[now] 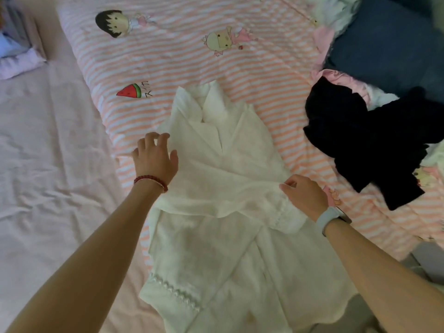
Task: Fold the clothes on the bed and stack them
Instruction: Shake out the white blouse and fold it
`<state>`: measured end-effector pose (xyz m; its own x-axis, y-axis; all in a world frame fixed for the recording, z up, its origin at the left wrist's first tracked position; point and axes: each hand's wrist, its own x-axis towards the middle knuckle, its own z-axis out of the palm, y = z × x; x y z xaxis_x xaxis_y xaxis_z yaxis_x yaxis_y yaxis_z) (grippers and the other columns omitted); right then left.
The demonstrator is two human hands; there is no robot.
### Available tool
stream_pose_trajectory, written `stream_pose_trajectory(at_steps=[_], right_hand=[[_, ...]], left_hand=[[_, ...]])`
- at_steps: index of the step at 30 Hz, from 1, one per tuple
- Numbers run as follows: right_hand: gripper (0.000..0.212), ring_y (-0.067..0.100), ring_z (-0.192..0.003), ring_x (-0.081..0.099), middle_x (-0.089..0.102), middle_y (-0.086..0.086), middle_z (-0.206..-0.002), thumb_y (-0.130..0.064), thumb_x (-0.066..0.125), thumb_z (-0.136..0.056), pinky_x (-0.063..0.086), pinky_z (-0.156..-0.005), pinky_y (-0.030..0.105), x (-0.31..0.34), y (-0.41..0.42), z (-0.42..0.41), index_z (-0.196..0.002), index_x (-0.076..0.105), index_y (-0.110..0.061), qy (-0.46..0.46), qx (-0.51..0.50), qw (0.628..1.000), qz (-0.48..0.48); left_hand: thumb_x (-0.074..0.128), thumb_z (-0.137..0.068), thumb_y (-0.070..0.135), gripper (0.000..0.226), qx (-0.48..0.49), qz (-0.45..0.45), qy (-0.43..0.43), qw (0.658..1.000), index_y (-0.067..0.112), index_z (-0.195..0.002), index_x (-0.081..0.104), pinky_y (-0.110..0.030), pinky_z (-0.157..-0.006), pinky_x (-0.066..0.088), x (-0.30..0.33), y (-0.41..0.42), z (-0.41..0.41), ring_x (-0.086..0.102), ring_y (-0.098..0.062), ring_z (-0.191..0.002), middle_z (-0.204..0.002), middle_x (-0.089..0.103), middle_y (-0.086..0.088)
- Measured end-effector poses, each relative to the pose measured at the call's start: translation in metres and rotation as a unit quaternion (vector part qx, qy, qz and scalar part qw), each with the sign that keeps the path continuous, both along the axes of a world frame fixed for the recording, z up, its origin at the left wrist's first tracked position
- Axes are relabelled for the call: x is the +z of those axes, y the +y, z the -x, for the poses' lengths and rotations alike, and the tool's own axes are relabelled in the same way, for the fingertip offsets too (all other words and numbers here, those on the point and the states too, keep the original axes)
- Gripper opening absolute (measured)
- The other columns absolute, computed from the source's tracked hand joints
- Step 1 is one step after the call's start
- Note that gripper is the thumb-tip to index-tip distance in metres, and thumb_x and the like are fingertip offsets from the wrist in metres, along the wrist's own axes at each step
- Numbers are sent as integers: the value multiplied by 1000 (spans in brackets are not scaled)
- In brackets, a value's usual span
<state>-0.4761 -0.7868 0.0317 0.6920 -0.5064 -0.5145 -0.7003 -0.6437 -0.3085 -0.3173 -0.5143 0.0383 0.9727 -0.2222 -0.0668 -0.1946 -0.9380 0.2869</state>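
Both hands [155, 157] [304, 194] on white garment [223, 179], one either side.

My white shirt [223, 179] lies on a pink-and-white striped cartoon-print quilt [192, 58], beside a black garment [365, 145].
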Motion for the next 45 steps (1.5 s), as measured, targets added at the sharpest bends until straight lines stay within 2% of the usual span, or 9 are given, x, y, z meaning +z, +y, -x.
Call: stream_pose_trajectory(at_steps=[4,8,13,17,21,27,34,38,45], right_hand=[[32,17,-81,56,62,-9,-87,-53,51,-85,40,-67,28,-9,-4,11,-92,59,-23,-43,-61,996,42],[33,16,-74,52,55,-7,-77,-53,52,-84,37,-62,28,-11,-13,39,-82,53,-19,-106,-168,980,-31],[25,20,-66,47,51,8,-69,-17,49,-94,37,-65,28,-17,-10,64,-78,53,1,-176,-224,941,-185],[14,14,-54,39,43,1,-64,-16,35,-99,34,-50,18,-19,-11,62,-93,44,-7,-235,-214,940,-120],[16,21,-53,46,50,5,-65,-14,38,-97,33,-49,28,-23,-15,71,-108,45,-4,-97,-113,989,-22],[44,37,-112,49,55,18,-117,0,64,-74,39,-92,53,-12,2,45,-118,54,0,-222,29,967,125],[33,32,-106,54,59,12,-115,-12,52,-89,41,-83,38,-29,62,-45,-121,55,-4,-227,268,935,-40],[41,25,-112,46,55,5,-119,-35,41,-96,35,-86,33,-48,85,-84,-129,47,-12,-160,323,933,-11],[22,28,-81,56,55,3,-83,-25,36,-98,29,-60,30,-58,108,-113,-106,49,-9,-177,309,934,-22]], left_hand=[[66,-79,12,26,-72,62,-32,995,3,-104,64,-46,-76,44,-18,-9,75,56,-41,-95,-102,61,-19],[54,-89,39,49,-79,-33,90,992,22,-134,47,-48,-110,13,-48,-11,111,24,-34,-137,-146,36,-11],[24,-84,56,65,-57,-78,93,991,28,-141,37,-49,-113,0,-61,-15,104,11,-29,-142,-152,24,-4],[28,-85,63,65,-53,-122,84,988,34,-143,28,-53,-109,-14,-65,-18,102,-1,-28,-144,-156,14,-2],[42,-83,64,71,-90,-162,151,971,40,-145,18,-57,-108,-9,-70,-16,104,-9,-27,-143,-157,-2,3],[59,-87,17,39,122,85,19,989,9,-125,55,-48,-109,21,-50,-15,79,31,-36,-131,-140,41,-15],[50,-93,18,51,404,290,139,857,13,-141,35,-31,-99,37,-40,14,8,49,-28,-116,-139,40,-16],[58,-90,23,12,459,398,222,763,12,-95,62,-20,-50,42,-38,32,-22,52,-14,-54,-58,60,4],[51,-89,25,14,398,341,73,849,17,-79,55,-10,-48,38,-48,41,-56,45,-7,-55,-64,51,7]])
